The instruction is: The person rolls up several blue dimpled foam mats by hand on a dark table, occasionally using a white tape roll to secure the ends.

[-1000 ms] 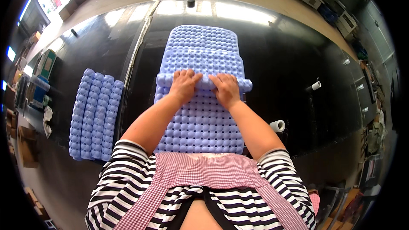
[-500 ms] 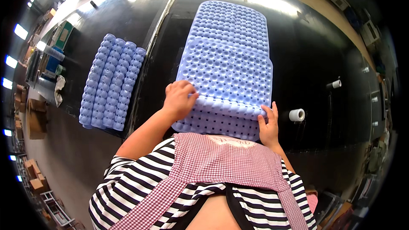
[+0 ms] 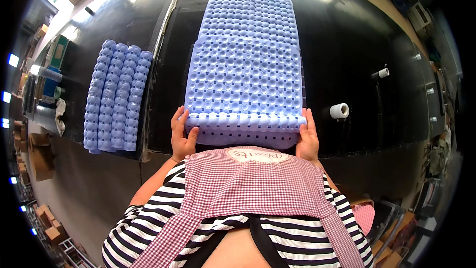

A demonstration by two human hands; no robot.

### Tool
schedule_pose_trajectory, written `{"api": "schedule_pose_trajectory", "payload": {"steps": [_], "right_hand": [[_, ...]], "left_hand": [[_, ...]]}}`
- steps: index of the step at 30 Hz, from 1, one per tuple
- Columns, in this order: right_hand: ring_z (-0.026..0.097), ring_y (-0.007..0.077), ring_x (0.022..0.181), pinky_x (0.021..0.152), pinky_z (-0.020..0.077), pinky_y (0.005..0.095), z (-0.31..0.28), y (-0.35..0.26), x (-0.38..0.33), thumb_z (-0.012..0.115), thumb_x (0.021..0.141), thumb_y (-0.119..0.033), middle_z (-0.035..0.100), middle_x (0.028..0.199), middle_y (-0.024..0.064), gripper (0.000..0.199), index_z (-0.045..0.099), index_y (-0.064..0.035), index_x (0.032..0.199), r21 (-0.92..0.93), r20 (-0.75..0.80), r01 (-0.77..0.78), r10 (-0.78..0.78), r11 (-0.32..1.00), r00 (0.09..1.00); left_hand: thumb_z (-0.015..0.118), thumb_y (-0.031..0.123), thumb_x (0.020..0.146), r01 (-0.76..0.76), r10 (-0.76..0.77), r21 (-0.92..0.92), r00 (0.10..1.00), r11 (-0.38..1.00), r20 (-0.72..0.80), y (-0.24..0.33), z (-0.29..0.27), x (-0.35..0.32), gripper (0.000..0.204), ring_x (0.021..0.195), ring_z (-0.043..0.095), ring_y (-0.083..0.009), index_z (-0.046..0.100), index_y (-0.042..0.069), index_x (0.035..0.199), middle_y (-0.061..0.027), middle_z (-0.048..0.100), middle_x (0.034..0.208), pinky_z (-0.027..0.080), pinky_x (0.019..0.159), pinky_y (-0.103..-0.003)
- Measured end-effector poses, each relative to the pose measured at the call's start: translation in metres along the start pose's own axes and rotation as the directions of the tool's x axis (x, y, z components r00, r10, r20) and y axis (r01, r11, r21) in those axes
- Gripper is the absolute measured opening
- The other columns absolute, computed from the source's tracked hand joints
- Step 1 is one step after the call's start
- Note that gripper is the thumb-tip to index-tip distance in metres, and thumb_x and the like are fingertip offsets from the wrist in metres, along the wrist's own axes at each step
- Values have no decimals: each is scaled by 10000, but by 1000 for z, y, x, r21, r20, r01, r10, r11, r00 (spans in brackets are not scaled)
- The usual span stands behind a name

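A pale blue bubbled bath mat [image 3: 244, 77] lies lengthwise before me on the black table, its near edge curled into a short roll. Under it, more blue mat [image 3: 249, 12] sticks out at the far end and also close to my apron. My left hand [image 3: 182, 136] holds the left end of the curled edge, thumb on the near side and fingers along the outer side. At the opposite end my right hand [image 3: 308, 136] grips the roll in the same way, fingers pointing away from me. The roll hides part of the mat beneath.
Several rolled blue mats [image 3: 118, 97] lie side by side on the table's left part, past a seam [image 3: 163, 30]. To the right are a white tape roll [image 3: 339, 110] and a smaller white roll [image 3: 383, 72]. Boxes [image 3: 57, 52] and a white cloth [image 3: 60, 116] sit at the far left.
My left hand has moved from the top of the mat to the left end of its curled edge. The right hand stays at the right end. The whole view has shifted slightly.
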State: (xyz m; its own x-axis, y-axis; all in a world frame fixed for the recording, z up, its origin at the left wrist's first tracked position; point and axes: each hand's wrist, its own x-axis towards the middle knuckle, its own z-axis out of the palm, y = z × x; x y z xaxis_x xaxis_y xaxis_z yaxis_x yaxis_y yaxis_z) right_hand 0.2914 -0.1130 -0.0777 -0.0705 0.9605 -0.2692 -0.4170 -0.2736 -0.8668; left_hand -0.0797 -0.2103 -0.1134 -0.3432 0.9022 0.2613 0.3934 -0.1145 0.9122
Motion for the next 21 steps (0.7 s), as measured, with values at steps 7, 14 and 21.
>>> {"api": "schedule_pose_trajectory", "payload": {"steps": [7,14,21], "right_hand": [[316,319,1529,1236,270,400,-4,8,23,533,1047,-86,295,1662,236,631,284,-56,1626,-714,38,206,-257,669,966],[310,441,1509,1234,210,574,49,-3,30,681,960,-346,354,1611,261,683,432,-170,1572,-747,657,650,-10,-142,754],[224,505,1528,1219,136,673,84,-3,85,542,979,-639,233,1674,258,784,354,-217,1613,-837,486,452,-40,-309,873]], "left_hand": [[718,455,930,38,-153,620,979,784,133,26,10,50,597,1550,169,-478,612,103,1399,-272,234,1661,122,1222,-638],[788,368,868,-50,-102,737,982,674,160,39,42,124,576,1575,149,-426,639,152,1380,-213,269,1671,60,1209,-705],[756,248,879,-511,312,497,847,701,431,49,65,87,477,1297,536,-338,659,180,1341,-140,561,1455,377,1100,-496]]}}
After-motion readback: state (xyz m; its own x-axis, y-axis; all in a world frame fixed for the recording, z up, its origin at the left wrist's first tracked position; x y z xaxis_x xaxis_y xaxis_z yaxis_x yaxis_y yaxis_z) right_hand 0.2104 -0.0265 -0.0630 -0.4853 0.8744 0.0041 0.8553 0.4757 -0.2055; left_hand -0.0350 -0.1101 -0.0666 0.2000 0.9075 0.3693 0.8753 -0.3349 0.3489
